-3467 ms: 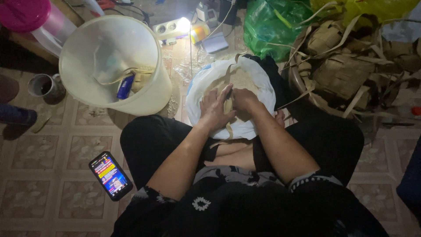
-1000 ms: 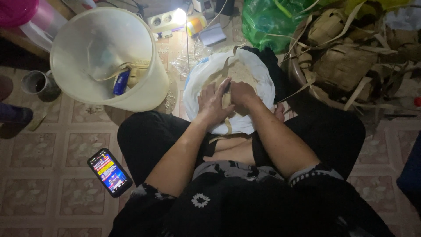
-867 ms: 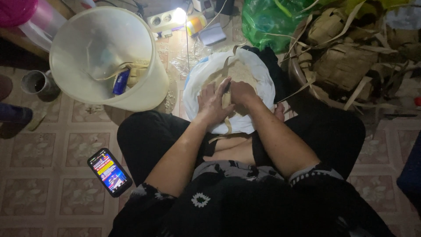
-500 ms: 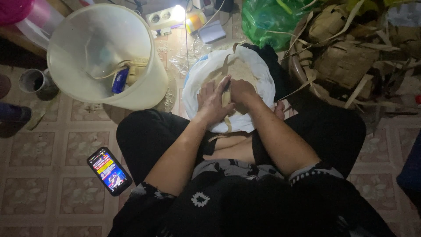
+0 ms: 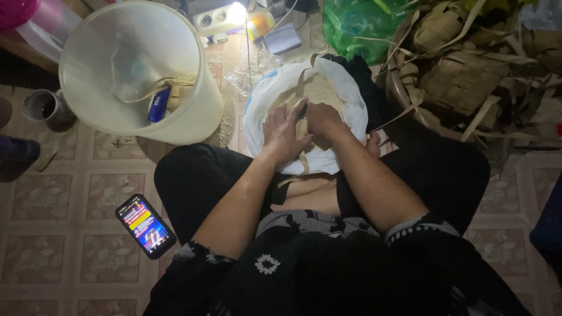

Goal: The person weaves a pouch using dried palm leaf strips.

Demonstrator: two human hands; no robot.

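1. In the head view we sit cross-legged on a patterned tile floor (image 5: pixel 52 257); our left hand (image 5: pixel 283 133) and right hand (image 5: pixel 322 119) meet close together over a white plastic bag (image 5: pixel 351 105) of pale grain that lies open between our knees.
2. Our left hand spreads its fingers flat over a tan leaf strip (image 5: pixel 302 153); our right hand is curled beside it, touching it, apparently gripping the same strip, though we cannot tell exactly how; the strip hangs down from under the hands toward our lap.
3. To the left a large cream plastic bucket (image 5: pixel 199 111) lies tilted, with a small blue packet (image 5: pixel 158 104) inside; a grey cup (image 5: pixel 42 106) sits left of it.
4. A smartphone (image 5: pixel 145 226) with a lit screen lies on the tiles by our left knee.
5. A green plastic bag (image 5: pixel 357 26) lies above the white one; a heap of dried leaf strips (image 5: pixel 468 70) fills the upper right; a small lamp (image 5: pixel 237 11) glows at the top.
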